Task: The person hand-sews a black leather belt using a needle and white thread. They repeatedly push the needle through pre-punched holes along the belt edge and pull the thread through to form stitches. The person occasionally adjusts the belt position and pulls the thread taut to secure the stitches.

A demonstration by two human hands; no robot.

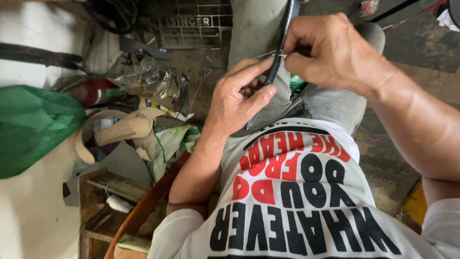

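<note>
Strap (282, 43) between both hands (239, 96)

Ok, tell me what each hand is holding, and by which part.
Both hold one dark strap: the left hand pinches its edge midway along, and the right hand grips just above, where a pale thread crosses.

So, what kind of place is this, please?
Probably a small leather or shoe repair workshop. Both hands, left hand and right hand, hold a dark strap with thread; tan leather scraps and an old sewing machine treadle lie nearby.
</note>
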